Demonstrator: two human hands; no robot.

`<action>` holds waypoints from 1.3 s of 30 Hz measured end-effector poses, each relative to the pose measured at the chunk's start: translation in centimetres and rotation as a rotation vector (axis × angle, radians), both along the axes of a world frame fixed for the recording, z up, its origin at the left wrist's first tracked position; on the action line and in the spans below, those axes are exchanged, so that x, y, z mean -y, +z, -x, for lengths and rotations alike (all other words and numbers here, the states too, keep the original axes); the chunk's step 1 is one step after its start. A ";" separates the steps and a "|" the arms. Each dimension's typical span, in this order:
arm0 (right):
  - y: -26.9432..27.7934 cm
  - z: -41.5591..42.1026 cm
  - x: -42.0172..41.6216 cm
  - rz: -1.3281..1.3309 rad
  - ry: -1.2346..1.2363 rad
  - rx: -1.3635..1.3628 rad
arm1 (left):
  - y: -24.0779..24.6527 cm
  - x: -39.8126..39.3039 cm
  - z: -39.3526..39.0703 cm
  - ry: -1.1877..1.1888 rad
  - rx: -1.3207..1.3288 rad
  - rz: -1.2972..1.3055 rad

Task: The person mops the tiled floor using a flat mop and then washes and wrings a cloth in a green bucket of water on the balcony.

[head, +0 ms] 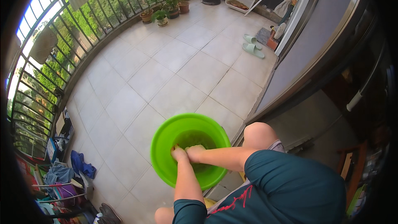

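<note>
A bright green plastic basin [162, 149] stands on the tiled floor between my knees. Murky, greenish-brown water [203, 137] covers its bottom. Both hands are inside the basin, close together over the water near its middle. My left hand [179, 154] points away from me, its fingers bent. Beside it, almost touching, my right hand [196, 153] reaches in from the right with its fingers curled down. Whether either hand grips something is hidden by the hands themselves and the murky water.
Pale tiles [174, 77] spread ahead to a metal railing [124, 3]. Potted plants [161, 18], light green slippers [253, 49] and a white tub [239, 1] stand farther off. Household clutter [62, 177] piles up at left. A sliding door [306, 37] borders the right side.
</note>
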State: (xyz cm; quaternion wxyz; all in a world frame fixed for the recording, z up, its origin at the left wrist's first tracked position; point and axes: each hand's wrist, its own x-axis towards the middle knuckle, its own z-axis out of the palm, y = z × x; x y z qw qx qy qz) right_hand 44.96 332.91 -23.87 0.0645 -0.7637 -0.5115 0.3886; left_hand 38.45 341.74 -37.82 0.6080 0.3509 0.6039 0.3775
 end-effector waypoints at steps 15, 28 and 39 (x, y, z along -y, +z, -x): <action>5.2 -4.4 1.6 0.140 -0.568 -1.733 | 22.2 -1.8 0.6 -0.447 0.793 0.220; 8.0 -3.0 -0.7 0.171 -0.323 -1.263 | 24.4 -1.8 -0.2 -0.831 0.357 -0.111; -2.6 0.5 -0.4 -0.141 -0.055 -0.288 | 11.4 -0.2 -0.1 -0.585 -0.272 -0.461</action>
